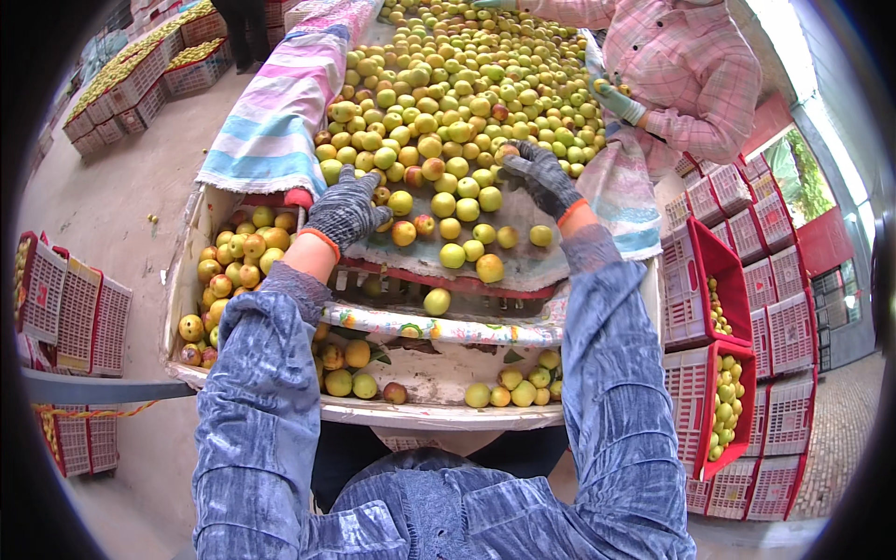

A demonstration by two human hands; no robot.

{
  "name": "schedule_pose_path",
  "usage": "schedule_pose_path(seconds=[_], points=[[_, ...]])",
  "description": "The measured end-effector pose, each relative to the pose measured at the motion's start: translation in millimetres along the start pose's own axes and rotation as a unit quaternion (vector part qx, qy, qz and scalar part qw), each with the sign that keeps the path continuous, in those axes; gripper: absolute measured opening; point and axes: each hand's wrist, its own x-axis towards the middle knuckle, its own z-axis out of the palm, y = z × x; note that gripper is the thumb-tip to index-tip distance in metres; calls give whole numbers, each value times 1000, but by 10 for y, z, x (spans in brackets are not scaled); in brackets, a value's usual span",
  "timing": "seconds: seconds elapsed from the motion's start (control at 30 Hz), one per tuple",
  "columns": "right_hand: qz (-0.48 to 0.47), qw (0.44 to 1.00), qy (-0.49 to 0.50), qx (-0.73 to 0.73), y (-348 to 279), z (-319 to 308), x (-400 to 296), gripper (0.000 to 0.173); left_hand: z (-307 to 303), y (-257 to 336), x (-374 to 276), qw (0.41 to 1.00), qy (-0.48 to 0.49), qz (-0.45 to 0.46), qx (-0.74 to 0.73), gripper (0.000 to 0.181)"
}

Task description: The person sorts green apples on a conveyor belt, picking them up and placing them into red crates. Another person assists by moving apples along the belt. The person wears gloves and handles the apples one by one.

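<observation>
In the head view, small round yellow-green fruits (443, 204), some blushed red, cover a cloth-lined sloping table. My left hand (346, 210), in a grey knit glove with an orange cuff, rests at the left edge of the spread. Its fingers are apart, and the thumb is beside several fruits. My right hand (540, 175), gloved alike, has its fingertips around a reddish-yellow fruit (507, 152) at the right of the spread. Between my hands, loose fruits lie on the grey cloth (413, 262). A single fruit (437, 302) sits by the printed padded bar (448, 326) nearer me.
A side trough (183, 266) at left holds redder fruits (241, 255); more lie in the front trough (434, 381). Across at right, a co-worker's gloved hand (616, 99) holds fruits. Red-lined crates (742, 413) stack at right, with others (77, 315) at left. A grey bar (112, 387) juts out leftward.
</observation>
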Motion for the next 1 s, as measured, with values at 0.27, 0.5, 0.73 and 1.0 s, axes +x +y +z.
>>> schedule_pose_path(seconds=[0.27, 0.5, 0.73, 1.0], points=[[34, 984, -57, 167, -417, -716, -1530, 30, -13, 74, -45, 1000, -14, 4, 17, 72], [199, 814, -75, -541, -682, -1352, -1908, 45, -3, 94, -60, 999, -8, 17, 27, 68], [-150, 854, -114, -485, -466, -70, -880, 42, 34, 75, -19, 999, 45, 4, 28, 56], [-198, 780, -41, -592, -102, 1052, 246, 43, 39, -36, 44, 994, -19, 71, 79, 47]])
